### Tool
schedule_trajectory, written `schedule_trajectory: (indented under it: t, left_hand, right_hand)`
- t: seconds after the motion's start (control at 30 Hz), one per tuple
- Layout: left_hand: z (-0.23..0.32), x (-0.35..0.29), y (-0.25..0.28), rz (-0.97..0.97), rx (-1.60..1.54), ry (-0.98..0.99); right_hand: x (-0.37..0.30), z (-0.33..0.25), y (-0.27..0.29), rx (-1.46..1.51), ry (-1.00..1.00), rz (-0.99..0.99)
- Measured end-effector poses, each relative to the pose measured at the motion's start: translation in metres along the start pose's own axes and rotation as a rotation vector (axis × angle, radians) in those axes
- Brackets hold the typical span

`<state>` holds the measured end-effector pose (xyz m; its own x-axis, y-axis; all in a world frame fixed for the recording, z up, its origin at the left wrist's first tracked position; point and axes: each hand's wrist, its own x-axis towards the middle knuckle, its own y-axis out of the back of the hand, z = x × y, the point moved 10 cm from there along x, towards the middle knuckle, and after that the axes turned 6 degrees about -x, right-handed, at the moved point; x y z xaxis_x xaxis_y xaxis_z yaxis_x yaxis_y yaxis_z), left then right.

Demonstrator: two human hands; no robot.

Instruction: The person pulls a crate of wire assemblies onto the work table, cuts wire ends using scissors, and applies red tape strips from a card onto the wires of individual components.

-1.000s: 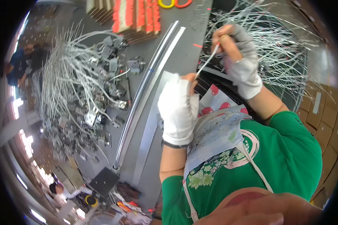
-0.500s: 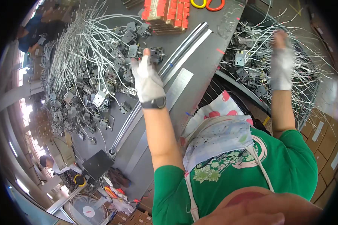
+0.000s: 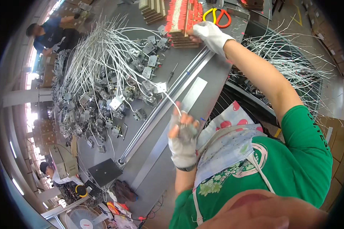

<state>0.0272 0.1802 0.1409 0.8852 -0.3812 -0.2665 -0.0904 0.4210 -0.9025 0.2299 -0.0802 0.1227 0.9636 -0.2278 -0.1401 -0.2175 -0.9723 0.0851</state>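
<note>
A grey worktable [image 3: 214, 82] carries a broad heap of wired metal switch parts [image 3: 103, 87] on the person's left side, leaving a bare strip along the two metal rails [image 3: 168, 99] for the arms to move. At the far edge stands a stack of red-tipped pieces [image 3: 185, 17], within reach. The right hand [image 3: 210, 34], gloved, is stretched out and curled onto that stack's near end. The left hand [image 3: 183, 139], gloved, pinches a white wire [image 3: 172, 102] running from the heap, close to the body.

Head-worn fisheye, seemingly steeply downward
</note>
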Motion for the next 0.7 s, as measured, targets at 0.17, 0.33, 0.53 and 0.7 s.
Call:
schedule_trajectory:
  t: [0.17, 0.33, 0.53, 0.7]
  left_hand:
    - [-0.021, -0.065, -0.018, -0.239, -0.059, 0.213]
    - [-0.016, -0.064, -0.024, -0.185, 0.578, 0.322]
    - [0.003, -0.066, -0.046, -0.445, 1.141, 0.458]
    - [0.014, -0.026, -0.054, -0.539, 2.361, -0.361]
  right_hand:
    - [-0.065, -0.038, -0.038, 0.142, 0.118, -0.060]
    - [-0.164, 0.018, -0.120, 0.360, -0.491, -0.523]
    - [-0.163, -0.085, -0.068, 0.918, -0.061, -0.531]
    - [-0.151, -0.039, 0.002, 0.654, 0.088, 0.103]
